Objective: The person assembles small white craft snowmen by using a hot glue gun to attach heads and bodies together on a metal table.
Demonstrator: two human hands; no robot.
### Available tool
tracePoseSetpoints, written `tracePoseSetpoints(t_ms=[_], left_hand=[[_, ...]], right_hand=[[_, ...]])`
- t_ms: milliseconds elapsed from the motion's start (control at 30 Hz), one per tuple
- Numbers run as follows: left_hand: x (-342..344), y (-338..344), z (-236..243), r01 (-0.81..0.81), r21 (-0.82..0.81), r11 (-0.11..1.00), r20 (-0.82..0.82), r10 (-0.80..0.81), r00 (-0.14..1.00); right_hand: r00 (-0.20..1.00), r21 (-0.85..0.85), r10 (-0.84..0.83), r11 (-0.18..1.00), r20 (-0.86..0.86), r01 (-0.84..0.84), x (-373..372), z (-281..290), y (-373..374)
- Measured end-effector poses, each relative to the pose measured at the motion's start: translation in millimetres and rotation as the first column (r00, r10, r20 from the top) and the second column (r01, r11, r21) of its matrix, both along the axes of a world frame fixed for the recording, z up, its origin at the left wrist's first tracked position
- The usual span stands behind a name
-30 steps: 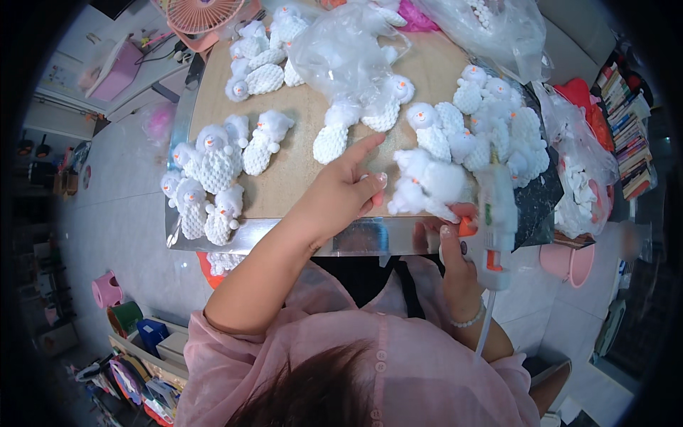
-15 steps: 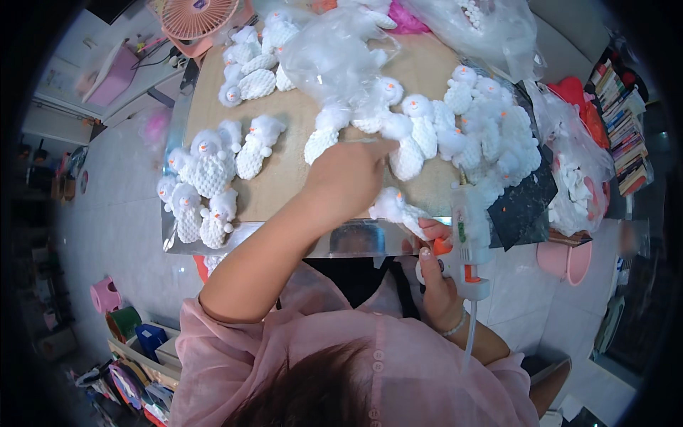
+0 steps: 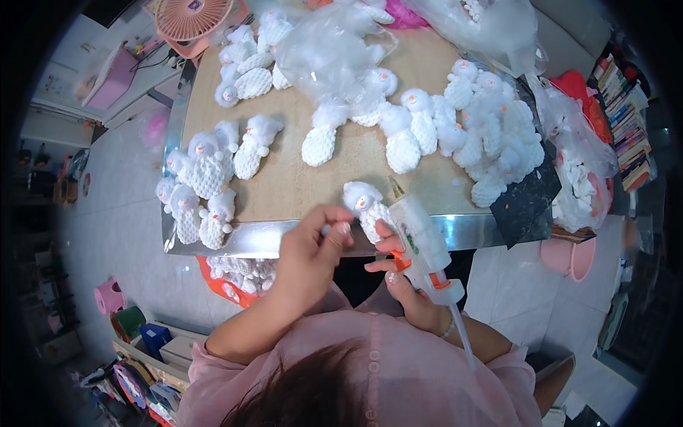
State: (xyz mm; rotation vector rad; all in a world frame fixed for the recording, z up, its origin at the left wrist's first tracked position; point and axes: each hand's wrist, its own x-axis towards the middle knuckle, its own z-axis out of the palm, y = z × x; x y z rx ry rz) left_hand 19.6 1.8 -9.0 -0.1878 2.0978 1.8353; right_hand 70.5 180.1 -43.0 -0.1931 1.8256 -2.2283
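Near the table's front edge, my right hand [image 3: 416, 295] grips a white hot glue gun [image 3: 421, 233] with an orange trigger, its nozzle tilted up and to the left. Fingers of the same hand also touch a white knitted snowman doll [image 3: 368, 213] with a fluffy cap and orange nose, held upright. Just left of the doll is my left hand [image 3: 313, 245], fingertips pinched, slightly blurred. A small white ball [image 3: 326, 230] shows between its fingers. Several more snowman dolls [image 3: 403, 148] lie farther back on the table.
The brown-topped table [image 3: 292, 192] has a shiny metal edge. Finished-looking dolls cluster at left, and a pile of dolls [image 3: 491, 128] covers the right. Plastic bags [image 3: 334, 53] and a pink fan [image 3: 192, 18] stand at the back. A red bag of white pieces [image 3: 242, 277] sits below the front edge.
My left hand has come back from the dolls in the middle toward me, now pinching a small white ball. My right hand has shifted left with the glue gun and doll, tilting the gun.
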Motion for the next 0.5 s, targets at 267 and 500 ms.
tracePoseSetpoints(t_ms=[267, 500], left_hand=[[-41.8, 5.8, 0.2, 0.133, -0.328, 0.935, -0.313, -0.240, 0.919], [-41.4, -1.2, 9.6, -0.109, 0.400, 0.910, 0.125, 0.063, 0.990]], right_hand=[[0.998, 0.042, 0.002, 0.999, -0.060, 0.000, -5.8, 4.1, -5.6], [0.976, -0.166, -0.191, 0.971, -0.104, 0.173, -10.8, 17.5, 23.8]])
